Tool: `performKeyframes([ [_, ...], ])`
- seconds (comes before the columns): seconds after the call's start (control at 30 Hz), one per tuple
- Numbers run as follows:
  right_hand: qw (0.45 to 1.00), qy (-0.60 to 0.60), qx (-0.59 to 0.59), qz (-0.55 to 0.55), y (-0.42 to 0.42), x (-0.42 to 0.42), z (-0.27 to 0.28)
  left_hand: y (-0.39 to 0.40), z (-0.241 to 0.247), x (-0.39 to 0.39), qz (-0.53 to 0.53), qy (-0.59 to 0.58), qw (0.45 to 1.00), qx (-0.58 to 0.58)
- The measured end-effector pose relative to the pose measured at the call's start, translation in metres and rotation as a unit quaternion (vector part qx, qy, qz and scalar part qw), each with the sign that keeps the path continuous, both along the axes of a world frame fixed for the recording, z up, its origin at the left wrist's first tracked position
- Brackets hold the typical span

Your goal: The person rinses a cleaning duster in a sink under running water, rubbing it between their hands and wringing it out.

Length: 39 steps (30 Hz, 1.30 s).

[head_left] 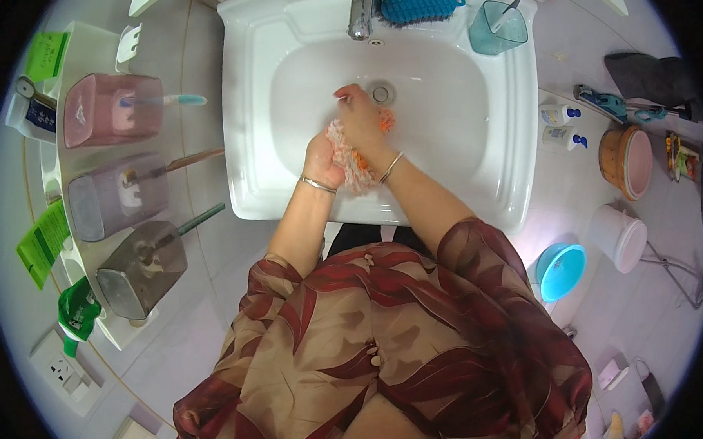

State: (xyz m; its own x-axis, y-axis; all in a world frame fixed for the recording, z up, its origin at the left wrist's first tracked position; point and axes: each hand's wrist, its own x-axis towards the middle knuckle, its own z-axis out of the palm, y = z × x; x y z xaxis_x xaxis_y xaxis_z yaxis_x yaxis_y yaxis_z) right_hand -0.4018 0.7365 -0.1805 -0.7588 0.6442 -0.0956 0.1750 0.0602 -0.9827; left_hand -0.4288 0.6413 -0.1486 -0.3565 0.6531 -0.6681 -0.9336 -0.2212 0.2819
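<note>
A pale pink and orange textured cloth (352,169) is bunched between my hands over the white washbasin (441,127). My left hand (323,155) cups it from the left, with the palm side turned up. Over it lies my right hand (362,122), fingers curled towards the drain, hiding the cloth's middle. An orange end of the cloth shows past the right hand's edge. Just beyond the fingers is the metal drain plug (381,93). No water is seen running from the chrome faucet (360,19).
On the basin's back rim lie a blue scrub brush (419,7) and a teal cup (496,33) holding a toothbrush (513,6). Wall-mounted cups (114,109) with brushes hang at left. Bottles (559,116), a wooden bucket (614,164) and a blue basin (560,272) stand at right.
</note>
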Motion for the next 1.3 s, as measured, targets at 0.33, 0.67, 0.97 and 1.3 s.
performKeyframes([
  [0.33,0.755,0.151,-0.622,-0.141,0.028,0.037,-0.010,0.010,0.023,-0.005,0.012,0.062,0.998,0.029],
  [0.67,0.983,-0.027,0.174,0.042,-0.003,0.010,0.043,0.008,-0.025,0.003,0.107,-0.063,0.960,0.250],
  [0.97,0.919,-0.018,-0.376,0.116,0.049,0.015,-0.018,0.006,0.041,0.015,0.000,-0.063,0.993,0.101],
  [1.3,0.988,0.120,-0.075,-0.058,0.017,0.044,0.006,0.015,0.017,0.001,0.116,-0.066,0.968,0.211],
])
